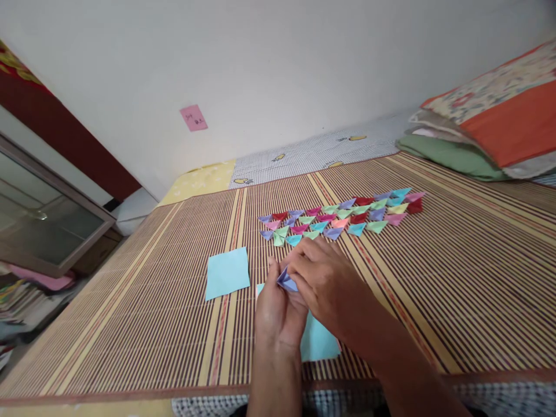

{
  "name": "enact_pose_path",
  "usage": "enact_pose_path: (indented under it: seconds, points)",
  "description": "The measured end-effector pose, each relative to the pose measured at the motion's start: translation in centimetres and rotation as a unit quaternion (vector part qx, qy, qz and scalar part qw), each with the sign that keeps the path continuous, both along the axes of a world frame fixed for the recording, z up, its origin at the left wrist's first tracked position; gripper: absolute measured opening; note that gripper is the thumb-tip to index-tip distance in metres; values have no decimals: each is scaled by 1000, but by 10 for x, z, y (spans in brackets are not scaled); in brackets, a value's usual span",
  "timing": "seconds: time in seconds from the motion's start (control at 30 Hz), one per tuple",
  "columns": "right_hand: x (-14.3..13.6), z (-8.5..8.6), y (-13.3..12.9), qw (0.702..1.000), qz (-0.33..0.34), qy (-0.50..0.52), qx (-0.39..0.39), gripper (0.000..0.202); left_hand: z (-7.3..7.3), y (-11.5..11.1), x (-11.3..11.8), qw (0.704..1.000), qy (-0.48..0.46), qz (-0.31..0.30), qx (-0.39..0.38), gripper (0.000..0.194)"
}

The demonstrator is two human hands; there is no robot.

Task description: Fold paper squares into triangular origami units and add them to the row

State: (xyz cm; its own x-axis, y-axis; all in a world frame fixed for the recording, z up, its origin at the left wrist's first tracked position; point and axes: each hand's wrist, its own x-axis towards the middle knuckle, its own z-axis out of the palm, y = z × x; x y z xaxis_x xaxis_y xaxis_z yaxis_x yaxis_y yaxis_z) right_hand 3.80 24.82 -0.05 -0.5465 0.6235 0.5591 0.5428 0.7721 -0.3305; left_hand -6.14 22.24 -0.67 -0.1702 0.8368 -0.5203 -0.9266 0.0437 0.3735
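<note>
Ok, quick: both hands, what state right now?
Left hand: palm up, cupped around the purple folded paper; fingers mostly hidden, so whether they're closed can't be told.
Right hand: closed, fingers holding the purple folded paper.

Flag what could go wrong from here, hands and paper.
1. The small purple folded paper sits between the left hand and right hand; too hard a squeeze could crush it.
2. The hands look close to the rows of folded pieces, so a brush might knock some out of line.
3. The light-blue square lies loose on the striped mat; a draft could shift it.
</note>
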Motion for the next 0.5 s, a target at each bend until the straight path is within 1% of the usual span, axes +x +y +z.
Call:
enact_pose_path:
  seconds: [0.1, 0.17, 0.27, 0.4, 0.5]
  points:
    - [-1, 3, -1, 1000, -10, -2, 16, 12, -4, 0, -1, 1000, 6, -17, 14, 50]
    - [-1, 4, -1, 1000, -7, -3, 16, 11, -6, 0, -1, 999, -7, -29, 26, 49]
    - [-3, 3, 1, 1000, 1, -9, 11, 14, -10, 0, -1, 999, -30, -27, 32, 48]
    - [-5, 2, 2, 1000, -3, -13, 15, 19, -13, 0, 0, 998, -18, -32, 46, 43]
    - [-1, 2, 2, 1000, 1, 6, -2, 12, -14, 1, -1, 999, -14, -28, 43, 47]
